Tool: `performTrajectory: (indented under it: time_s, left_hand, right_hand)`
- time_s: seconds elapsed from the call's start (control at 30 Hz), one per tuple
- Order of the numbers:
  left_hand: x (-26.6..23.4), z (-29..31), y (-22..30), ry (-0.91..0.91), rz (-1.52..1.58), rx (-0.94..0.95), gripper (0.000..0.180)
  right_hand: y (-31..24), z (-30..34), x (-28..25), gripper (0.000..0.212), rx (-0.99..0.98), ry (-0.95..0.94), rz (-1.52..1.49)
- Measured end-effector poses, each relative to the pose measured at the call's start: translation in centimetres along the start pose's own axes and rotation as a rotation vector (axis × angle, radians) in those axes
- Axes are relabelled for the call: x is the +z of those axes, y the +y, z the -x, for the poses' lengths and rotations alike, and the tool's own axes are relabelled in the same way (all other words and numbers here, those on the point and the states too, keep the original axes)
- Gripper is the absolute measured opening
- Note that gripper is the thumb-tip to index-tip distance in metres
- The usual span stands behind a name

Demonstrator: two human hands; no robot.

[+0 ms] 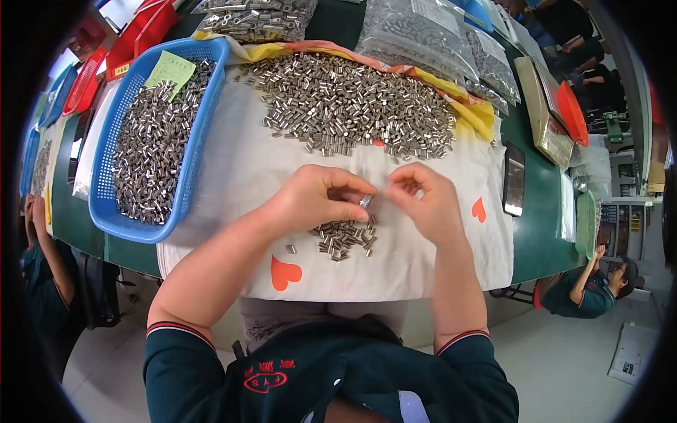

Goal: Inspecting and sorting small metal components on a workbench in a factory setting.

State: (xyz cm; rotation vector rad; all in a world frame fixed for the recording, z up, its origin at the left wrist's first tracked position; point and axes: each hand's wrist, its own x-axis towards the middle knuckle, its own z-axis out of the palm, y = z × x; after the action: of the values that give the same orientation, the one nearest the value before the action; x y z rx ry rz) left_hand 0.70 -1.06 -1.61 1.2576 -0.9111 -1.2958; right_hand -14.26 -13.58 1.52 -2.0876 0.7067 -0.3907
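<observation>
My left hand pinches a small shiny metal sleeve between thumb and fingers. Just to its right, my right hand has its fingers curled and drawn together, slightly smeared; anything between the fingertips is too small to make out. Below the left hand, partly covered by it, a small pile of short metal sleeves rests on a white cloth printed with orange hearts. One loose sleeve lies left of that pile. Beyond both hands spreads a large heap of similar sleeves.
A blue perforated basket of sleeves with a green slip stands at left. Filled plastic bags line the far side. A phone lies at right on the green table. Other people sit at both sides.
</observation>
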Motion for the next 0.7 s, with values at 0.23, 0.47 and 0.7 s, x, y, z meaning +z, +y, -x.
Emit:
performTrajectory:
  time_s: [0.23, 0.47, 0.7]
  left_hand:
    - [0.1, -0.1, 0.2, -0.023, -0.102, -0.003, 0.033]
    - [-0.2, -0.2, 0.2, 0.024, 0.051, -0.019, 0.031]
    - [-0.3, -0.5, 0.4, 0.062, 0.186, -0.004, 0.031]
  right_hand:
    - [2.1, -2.9, -0.3, 0.006, -0.161, 0.094, 0.544]
    - [2.1, -2.1, 1.2, 0.005, -0.233, 0.121, 0.605]
    - [0.4, -0.2, 1.2, 0.01, -0.133, -0.026, -0.28]
